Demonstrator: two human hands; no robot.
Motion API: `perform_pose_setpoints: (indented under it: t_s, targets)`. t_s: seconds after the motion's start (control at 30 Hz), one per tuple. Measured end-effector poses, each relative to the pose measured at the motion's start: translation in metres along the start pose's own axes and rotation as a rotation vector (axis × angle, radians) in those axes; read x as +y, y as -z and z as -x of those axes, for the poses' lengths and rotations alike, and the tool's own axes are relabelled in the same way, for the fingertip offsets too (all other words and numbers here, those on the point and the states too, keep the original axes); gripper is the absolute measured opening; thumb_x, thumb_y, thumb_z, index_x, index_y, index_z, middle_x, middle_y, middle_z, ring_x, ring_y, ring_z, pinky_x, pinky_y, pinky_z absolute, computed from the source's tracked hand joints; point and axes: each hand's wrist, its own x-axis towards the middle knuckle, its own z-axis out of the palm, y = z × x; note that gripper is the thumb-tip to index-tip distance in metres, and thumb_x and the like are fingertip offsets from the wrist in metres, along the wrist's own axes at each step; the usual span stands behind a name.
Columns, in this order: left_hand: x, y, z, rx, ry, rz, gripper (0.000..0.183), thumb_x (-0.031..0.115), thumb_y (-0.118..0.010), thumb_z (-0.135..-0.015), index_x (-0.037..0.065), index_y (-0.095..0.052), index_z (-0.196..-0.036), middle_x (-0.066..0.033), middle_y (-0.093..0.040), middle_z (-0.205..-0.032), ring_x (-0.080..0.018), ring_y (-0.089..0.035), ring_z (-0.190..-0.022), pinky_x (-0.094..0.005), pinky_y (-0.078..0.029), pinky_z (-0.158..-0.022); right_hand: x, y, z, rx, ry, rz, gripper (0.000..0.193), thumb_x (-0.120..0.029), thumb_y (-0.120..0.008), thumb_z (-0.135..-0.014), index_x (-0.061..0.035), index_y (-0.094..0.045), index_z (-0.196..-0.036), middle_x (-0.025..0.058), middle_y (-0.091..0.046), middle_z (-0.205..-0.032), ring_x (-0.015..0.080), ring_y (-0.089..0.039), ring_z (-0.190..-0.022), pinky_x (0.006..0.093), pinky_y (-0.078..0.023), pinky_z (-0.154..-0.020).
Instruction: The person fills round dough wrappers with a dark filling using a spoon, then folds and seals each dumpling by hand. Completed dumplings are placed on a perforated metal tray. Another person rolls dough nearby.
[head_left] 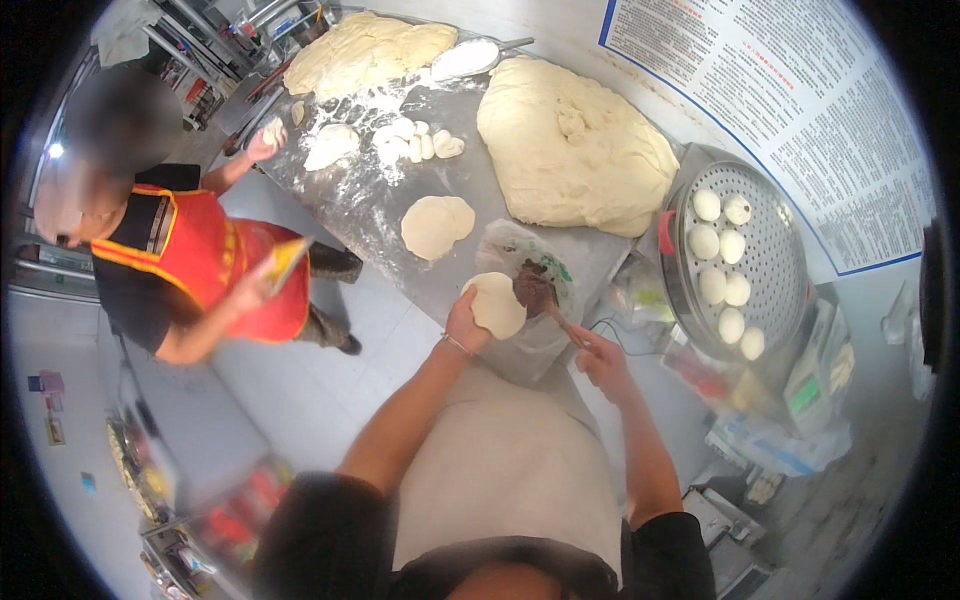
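Observation:
A round, flat dough wrapper point(498, 305) lies across the fingers of my left hand point(466, 326), just over the table's near edge. My right hand point(605, 362) is closed round the handle of a thin stick-like spatula point(566, 322). The far end of that spatula reaches into dark reddish-brown filling point(535, 288), which sits in a clear plastic bag point(508, 243) right of the wrapper. Beyond my left hand, flattened dough rounds point(436, 226) lie on the metal table, seemingly overlapping.
A large dough slab point(575, 150), another dough mass point(370, 50), a flour scoop point(466, 60) and small dough pieces point(415, 142) cover the floured table point(350, 215). Right stands a perforated steamer tray point(775, 255) with several white buns point(712, 285). A co-worker in a red apron point(235, 265) stands left.

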Motion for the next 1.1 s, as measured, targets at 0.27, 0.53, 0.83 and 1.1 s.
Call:
perform_pose_setpoints:
  t_s: [0.27,0.53,0.83,1.1]
  targets:
    - [-0.016,-0.04,0.001,0.007,-0.015,0.193,0.046,0.033,-0.025,-0.099,0.003,-0.045,-0.128,-0.0162,-0.047,-0.133,-0.0351,-0.044,-0.124,-0.0572,-0.032,-0.105,0.004,-0.031,0.001,0.337,0.465,1.036,0.057,0.006,-0.054,-0.075,-0.0218,-0.061,-0.123,0.0061,-0.059,-0.076,0.0246,-0.059,-0.065,0.0355,-0.048,-0.054]
    - [-0.009,-0.047,0.003,0.164,-0.046,0.315,0.048,0.031,-0.022,-0.097,0.002,-0.045,-0.128,-0.0178,-0.046,-0.134,-0.04,-0.042,-0.125,-0.0598,-0.03,-0.105,-0.002,-0.032,0.0,0.333,0.565,1.043,0.058,0.007,-0.056,-0.068,-0.0223,-0.065,-0.118,0.0049,-0.055,-0.07,0.024,-0.058,-0.063,0.0348,-0.046,-0.053]
    - [0.014,0.0,-0.013,0.015,-0.1,0.343,0.049,0.035,-0.025,-0.098,0.005,-0.047,-0.13,-0.0155,-0.048,-0.135,-0.0362,-0.043,-0.126,-0.0557,-0.028,-0.108,-0.02,-0.018,-0.005,0.249,0.491,0.926,0.054,0.002,-0.056,-0.075,-0.0199,-0.059,-0.125,0.0073,-0.055,-0.074,0.0275,-0.058,-0.065,0.0385,-0.046,-0.054]
    - [0.027,0.05,-0.007,0.056,-0.068,0.263,0.045,0.034,-0.036,-0.096,0.005,-0.05,-0.127,-0.0146,-0.053,-0.129,-0.0343,-0.049,-0.119,-0.0534,-0.035,-0.104,-0.016,-0.007,-0.015,0.163,0.268,1.273,0.055,-0.001,-0.055,-0.076,-0.0132,-0.05,-0.13,0.0126,-0.059,-0.081,0.0315,-0.061,-0.066,0.042,-0.048,-0.056]
